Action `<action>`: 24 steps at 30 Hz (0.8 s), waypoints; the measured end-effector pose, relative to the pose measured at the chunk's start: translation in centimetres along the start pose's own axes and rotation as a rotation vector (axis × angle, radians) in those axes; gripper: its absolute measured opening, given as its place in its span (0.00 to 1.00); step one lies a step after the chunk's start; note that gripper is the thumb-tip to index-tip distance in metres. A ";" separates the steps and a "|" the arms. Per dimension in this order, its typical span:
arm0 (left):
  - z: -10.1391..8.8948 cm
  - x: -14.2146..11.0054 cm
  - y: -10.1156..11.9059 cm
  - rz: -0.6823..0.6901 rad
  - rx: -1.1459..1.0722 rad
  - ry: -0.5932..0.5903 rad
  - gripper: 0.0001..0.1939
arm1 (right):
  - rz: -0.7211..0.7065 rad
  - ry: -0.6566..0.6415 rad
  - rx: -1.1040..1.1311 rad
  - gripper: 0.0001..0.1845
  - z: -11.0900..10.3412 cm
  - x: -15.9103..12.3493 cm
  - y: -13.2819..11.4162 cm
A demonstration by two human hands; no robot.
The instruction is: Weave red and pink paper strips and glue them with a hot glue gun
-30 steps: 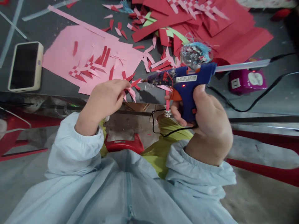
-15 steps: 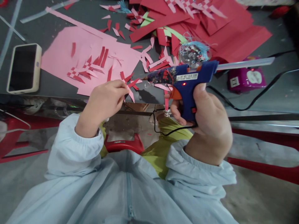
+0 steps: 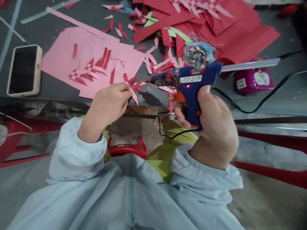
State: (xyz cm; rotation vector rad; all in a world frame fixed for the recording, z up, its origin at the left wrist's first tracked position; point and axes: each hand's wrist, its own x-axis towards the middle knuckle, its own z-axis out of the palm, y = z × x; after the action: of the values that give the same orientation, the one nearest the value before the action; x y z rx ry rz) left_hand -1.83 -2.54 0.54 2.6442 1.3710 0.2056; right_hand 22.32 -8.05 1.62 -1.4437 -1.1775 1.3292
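My right hand [image 3: 213, 111] is wrapped round the handle of a blue hot glue gun [image 3: 192, 81], fingers at its orange trigger. A red light glows on its side, and a clear glue stick [image 3: 250, 65] sticks out of the back. The nozzle points left, close to the red and pink paper strips [image 3: 135, 87] near the table edge. My left hand [image 3: 111, 100] pinches the near end of these woven strips, with the fingertips closed together. Pink paper sheets [image 3: 62, 48] lie beyond it, bearing small woven red-and-pink pieces [image 3: 88, 70].
A phone [image 3: 24, 70] lies at the left. Red paper sheets [image 3: 240, 41] and cut scraps cover the back. A round dish of beads [image 3: 198, 57] sits behind the glue gun, a purple box [image 3: 254, 80] to its right. Black cords run across the table's right side and below its edge.
The glue gun has shifted very slightly left, its nozzle closer to the paper strips. My left hand stays in nearly the same place.
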 end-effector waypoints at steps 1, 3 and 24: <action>0.0 0.0 0.0 0.000 0.004 0.002 0.18 | 0.001 0.002 0.000 0.30 0.0 0.0 0.0; 0.1 0.0 0.0 -0.007 0.008 0.015 0.18 | 0.004 -0.001 0.000 0.30 0.0 0.0 0.0; -0.2 -0.2 0.0 0.039 0.016 -0.014 0.18 | -0.003 -0.029 0.022 0.31 -0.2 0.2 0.4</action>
State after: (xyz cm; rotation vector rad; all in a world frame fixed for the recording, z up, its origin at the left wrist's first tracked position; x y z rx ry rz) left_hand -1.95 -2.71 0.70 2.6819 1.3234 0.1814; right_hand 22.51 -7.94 1.22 -1.4109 -1.1796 1.3615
